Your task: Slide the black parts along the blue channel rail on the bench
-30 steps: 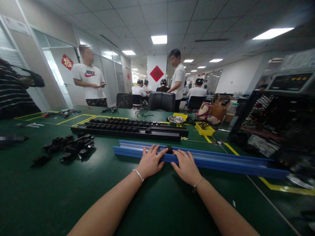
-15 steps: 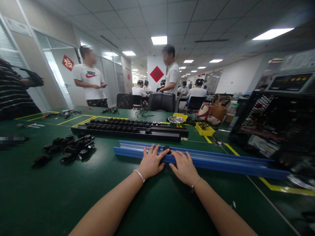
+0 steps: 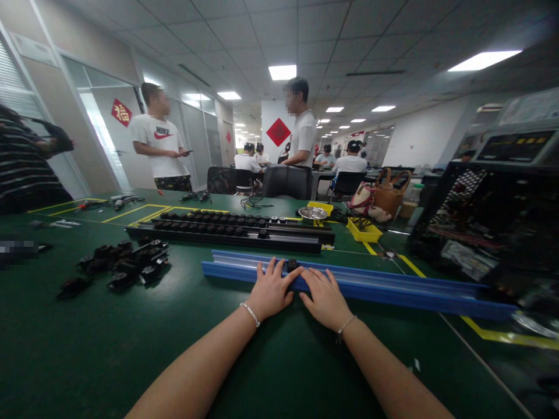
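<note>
Green tabletop [image 3: 109, 337] below, black part [image 3: 292, 265] beside left fingers [image 3: 293, 275] and right fingers [image 3: 311, 277], both spread.

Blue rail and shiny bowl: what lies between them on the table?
Between the blue rail and the bowl lie the right ends of the long black rails, as the head view shows.

I see white ceiling panels [image 3: 282, 73] glowing above pale walls [image 3: 414, 132], a glass-panelled partition [image 3: 192, 131] and black chairs [image 3: 287, 181] beyond the bench [image 3: 183, 343].
</note>
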The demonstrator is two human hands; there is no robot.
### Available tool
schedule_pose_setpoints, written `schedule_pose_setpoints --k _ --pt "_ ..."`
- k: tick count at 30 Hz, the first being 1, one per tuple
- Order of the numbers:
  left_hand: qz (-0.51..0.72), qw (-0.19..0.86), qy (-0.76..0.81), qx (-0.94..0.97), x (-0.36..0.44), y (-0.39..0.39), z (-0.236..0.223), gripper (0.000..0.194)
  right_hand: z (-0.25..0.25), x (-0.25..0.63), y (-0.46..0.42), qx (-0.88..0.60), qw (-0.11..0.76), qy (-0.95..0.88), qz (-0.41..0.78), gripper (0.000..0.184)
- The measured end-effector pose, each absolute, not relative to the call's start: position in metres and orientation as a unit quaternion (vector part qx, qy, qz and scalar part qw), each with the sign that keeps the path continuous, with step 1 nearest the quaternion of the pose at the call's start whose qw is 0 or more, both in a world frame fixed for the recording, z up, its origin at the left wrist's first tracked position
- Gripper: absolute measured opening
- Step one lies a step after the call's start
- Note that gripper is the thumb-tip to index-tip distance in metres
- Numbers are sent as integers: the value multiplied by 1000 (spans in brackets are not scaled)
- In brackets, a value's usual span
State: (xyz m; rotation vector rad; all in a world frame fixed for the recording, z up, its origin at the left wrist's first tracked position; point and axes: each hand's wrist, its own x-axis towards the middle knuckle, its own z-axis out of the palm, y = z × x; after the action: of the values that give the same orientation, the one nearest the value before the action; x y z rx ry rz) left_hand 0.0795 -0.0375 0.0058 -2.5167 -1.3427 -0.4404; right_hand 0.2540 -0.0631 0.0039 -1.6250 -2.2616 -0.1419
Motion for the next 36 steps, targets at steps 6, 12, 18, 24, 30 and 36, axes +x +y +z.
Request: schedule_pose_setpoints --k 6,12,18,24,30,36 --pt "-154 126 -463 -864 79 -37 6 66 1 272 -60 -616 178 -757 -123 46" --pt "-154 120 -467 -862 80 -37 6 65 -1 281 -55 -657 149 -725 -142 42" --pt "-157 123 -489 -849 87 -39 6 67 0 279 -55 -653 140 -730 -145 39" --pt "-151 123 -495 -847 89 -41 7 63 1 280 -56 -647 147 -733 -147 34" --pt "-154 127 -492 -848 87 -41 6 59 2 280 -58 -645 148 -737 -139 32" --pt "-162 123 -505 -839 88 -42 6 55 2 279 -58 -648 146 -735 -138 33"
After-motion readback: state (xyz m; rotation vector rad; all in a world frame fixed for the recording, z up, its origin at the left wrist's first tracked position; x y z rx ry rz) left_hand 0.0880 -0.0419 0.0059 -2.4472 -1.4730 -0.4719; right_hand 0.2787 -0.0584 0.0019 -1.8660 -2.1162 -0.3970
